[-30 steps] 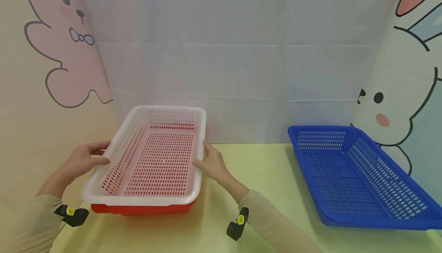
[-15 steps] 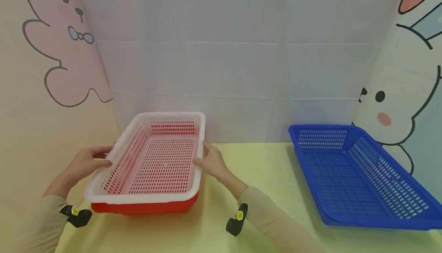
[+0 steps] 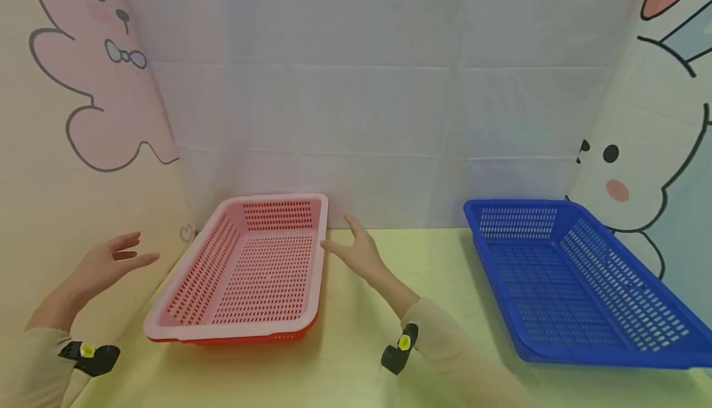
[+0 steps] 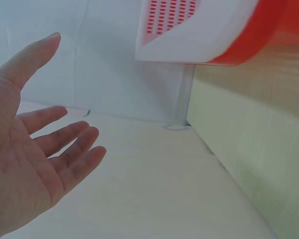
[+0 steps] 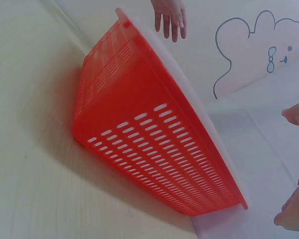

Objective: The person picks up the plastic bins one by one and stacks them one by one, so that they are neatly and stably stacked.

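Observation:
A white slotted plastic basket sits nested inside a red one on the left of the table, with the red showing through its slots. My left hand hovers to the left of the pair, fingers spread and apart from the rim. In the left wrist view its palm and fingers hold nothing. Beside the baskets' right edge, my right hand has its thumb and fingers extended, with nothing between them. Whether the thumb touches the rim is hard to tell in the head view; the right wrist view shows a gap.
On the right of the pale yellow table stands a blue slotted basket with no contents visible. A white cloth hangs behind. Side sheets with a printed pink bear and a white rabbit flank the table.
The white basket has gone down fully into the red one. Both hands have let go of its rim; the left moved left and the right moved slightly right.

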The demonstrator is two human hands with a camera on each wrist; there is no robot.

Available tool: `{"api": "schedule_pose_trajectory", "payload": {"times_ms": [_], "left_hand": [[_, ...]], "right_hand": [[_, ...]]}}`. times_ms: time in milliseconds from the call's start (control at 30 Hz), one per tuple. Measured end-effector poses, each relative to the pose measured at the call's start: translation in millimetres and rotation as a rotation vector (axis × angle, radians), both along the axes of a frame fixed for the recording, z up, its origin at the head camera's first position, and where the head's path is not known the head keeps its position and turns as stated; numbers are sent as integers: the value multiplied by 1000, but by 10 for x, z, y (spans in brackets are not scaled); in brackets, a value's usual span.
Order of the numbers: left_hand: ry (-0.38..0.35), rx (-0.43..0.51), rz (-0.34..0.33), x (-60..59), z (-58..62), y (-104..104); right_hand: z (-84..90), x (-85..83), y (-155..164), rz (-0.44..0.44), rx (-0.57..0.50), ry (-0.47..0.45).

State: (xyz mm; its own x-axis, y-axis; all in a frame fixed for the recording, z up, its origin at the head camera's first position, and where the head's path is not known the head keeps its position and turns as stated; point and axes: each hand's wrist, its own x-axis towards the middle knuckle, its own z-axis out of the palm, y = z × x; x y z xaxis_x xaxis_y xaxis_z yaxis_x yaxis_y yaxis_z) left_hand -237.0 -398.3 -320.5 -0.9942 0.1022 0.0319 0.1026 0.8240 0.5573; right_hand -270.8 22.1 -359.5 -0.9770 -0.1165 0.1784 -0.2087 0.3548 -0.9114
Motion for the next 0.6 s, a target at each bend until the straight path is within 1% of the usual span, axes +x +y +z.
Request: {"api": "schedule_pose_trajectory", "payload": {"times_ms": [67, 133, 333, 600], "left_hand": [[0, -5, -1, 32, -14, -24], [-2, -8, -8, 39, -47, -16], [-10, 1, -4, 13, -142, 31], [-14, 21, -19, -24, -201, 117]], "right_hand": [[-27, -5, 52, -12, -20, -21], [-56, -2, 85, -7, -36, -32], [-100, 17, 99, 22, -109, -35], [-162, 62, 75, 65, -178, -32]]}}
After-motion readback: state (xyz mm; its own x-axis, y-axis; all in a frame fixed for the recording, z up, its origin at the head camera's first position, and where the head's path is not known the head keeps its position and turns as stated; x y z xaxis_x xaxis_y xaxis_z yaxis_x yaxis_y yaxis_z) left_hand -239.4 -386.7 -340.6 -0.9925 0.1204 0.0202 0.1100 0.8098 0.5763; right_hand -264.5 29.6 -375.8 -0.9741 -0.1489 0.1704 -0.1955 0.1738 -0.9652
